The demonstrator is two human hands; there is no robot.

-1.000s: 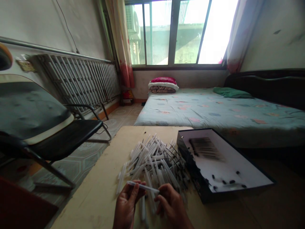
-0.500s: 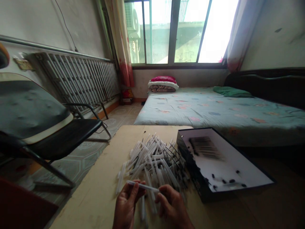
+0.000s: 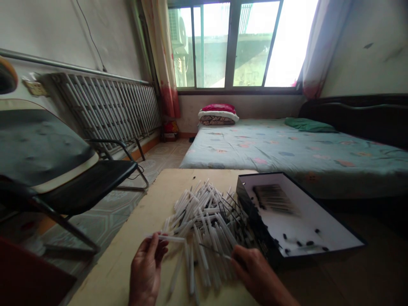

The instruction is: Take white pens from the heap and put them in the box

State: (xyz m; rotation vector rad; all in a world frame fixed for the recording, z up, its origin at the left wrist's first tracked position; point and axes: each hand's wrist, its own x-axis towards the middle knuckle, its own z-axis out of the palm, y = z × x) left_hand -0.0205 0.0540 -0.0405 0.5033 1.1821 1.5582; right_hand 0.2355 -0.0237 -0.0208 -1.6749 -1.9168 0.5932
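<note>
My left hand (image 3: 149, 263) pinches a translucent white plastic tube (image 3: 174, 239) between thumb and fingers, its free end pointing right. To the right, my right hand (image 3: 251, 265) grips a thin rod (image 3: 212, 250), dark toward its tip, which points left at the tube. The two are apart. Just beyond and below both hands spreads a loose pile of white tubes (image 3: 199, 204), with thin dark rods (image 3: 231, 206) mixed in on its right side. Several tubes lie between my hands on the table, pointing toward me.
The pile lies on a pale wooden table (image 3: 140, 225). At its right stands a shallow box (image 3: 318, 221) with a white inside, holding a row of dark rods (image 3: 277, 197) and several small black caps (image 3: 299, 243). A bed (image 3: 270, 144) is beyond; a black chair (image 3: 86, 182) stands left.
My hands have moved apart. The left has gone left with the white tube; the right has gone right and now shows a thin dark rod, clear of the tube's end.
</note>
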